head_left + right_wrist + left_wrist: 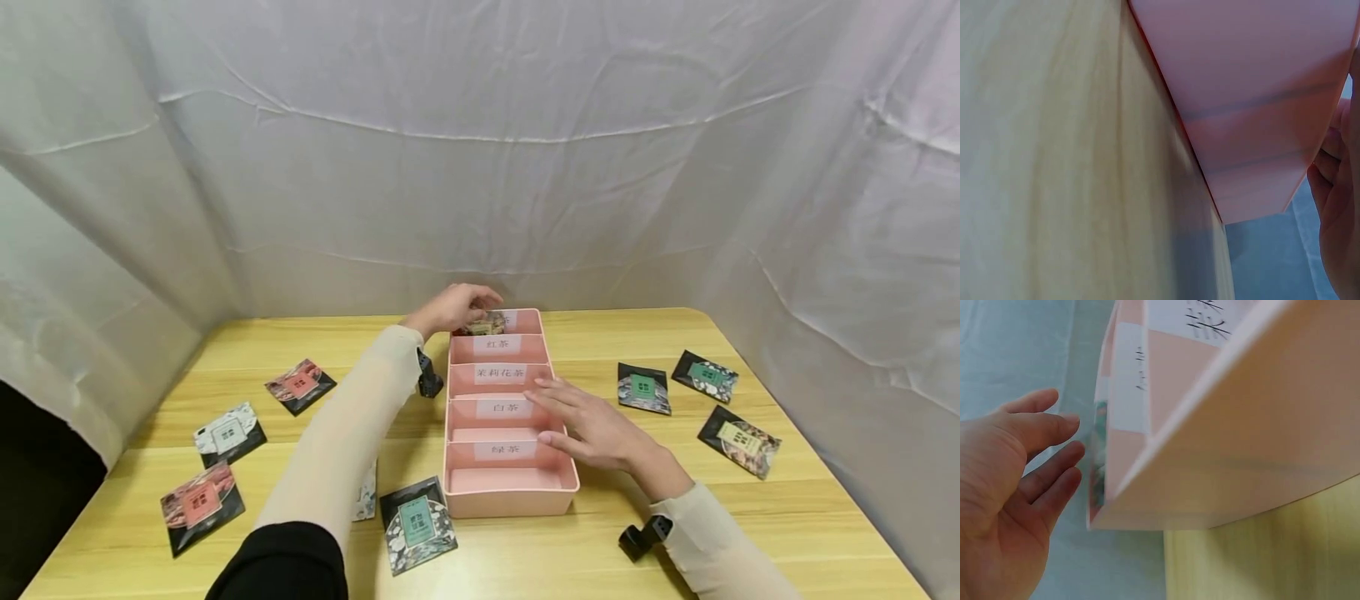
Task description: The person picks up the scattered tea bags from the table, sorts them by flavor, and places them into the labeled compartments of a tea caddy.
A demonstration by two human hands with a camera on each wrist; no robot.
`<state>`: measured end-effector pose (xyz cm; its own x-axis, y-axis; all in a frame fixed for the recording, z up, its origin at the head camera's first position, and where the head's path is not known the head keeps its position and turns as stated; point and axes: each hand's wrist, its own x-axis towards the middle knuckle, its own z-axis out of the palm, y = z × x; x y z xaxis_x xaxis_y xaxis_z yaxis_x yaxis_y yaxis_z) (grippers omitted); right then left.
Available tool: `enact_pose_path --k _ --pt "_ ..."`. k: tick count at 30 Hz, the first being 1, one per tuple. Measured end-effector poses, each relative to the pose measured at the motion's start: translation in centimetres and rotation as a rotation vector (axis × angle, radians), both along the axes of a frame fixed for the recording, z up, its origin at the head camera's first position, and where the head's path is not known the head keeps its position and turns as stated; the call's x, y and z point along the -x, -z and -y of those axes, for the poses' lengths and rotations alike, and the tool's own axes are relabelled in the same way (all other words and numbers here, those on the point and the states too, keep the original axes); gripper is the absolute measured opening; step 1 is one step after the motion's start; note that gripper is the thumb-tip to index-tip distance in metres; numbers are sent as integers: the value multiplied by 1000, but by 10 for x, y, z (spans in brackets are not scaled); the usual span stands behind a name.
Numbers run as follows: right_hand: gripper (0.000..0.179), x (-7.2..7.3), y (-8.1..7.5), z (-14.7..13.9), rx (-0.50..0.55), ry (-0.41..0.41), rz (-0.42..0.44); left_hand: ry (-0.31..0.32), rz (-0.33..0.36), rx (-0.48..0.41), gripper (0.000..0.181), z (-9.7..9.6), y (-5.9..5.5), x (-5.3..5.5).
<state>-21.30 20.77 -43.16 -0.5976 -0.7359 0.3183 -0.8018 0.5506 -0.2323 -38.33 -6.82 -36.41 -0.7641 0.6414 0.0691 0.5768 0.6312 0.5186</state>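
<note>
A long pink divided box stands on the table, its compartments marked with white handwritten labels. At its far end, my left hand hovers by the last compartment, fingers loosely bent and holding nothing. A tea sachet lies in that compartment, partly covered by the hand; the left wrist view shows its green edge just beyond the fingertips. My right hand lies over the right rim of the box with fingers spread, beside the middle and near compartments. In the right wrist view only part of that hand shows along the box wall.
Left of the box are red sachets, a white one, a green one and one partly hidden under the left arm. To the right lie green sachets and a yellow one. A pale curtain hangs behind.
</note>
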Motion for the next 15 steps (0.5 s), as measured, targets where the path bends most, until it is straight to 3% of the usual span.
enact_pose_path --k 7,12,15 --pt "60 4 0 0 5 -11 -14 1 8 -81 36 11 -7 -5" --pt "60 6 -2 -2 -20 -1 -15 -6 76 -153 37 18 -9 -14" --pt "60 7 -5 -6 -28 12 -15 -4 78 -186 36 19 -11 -22"
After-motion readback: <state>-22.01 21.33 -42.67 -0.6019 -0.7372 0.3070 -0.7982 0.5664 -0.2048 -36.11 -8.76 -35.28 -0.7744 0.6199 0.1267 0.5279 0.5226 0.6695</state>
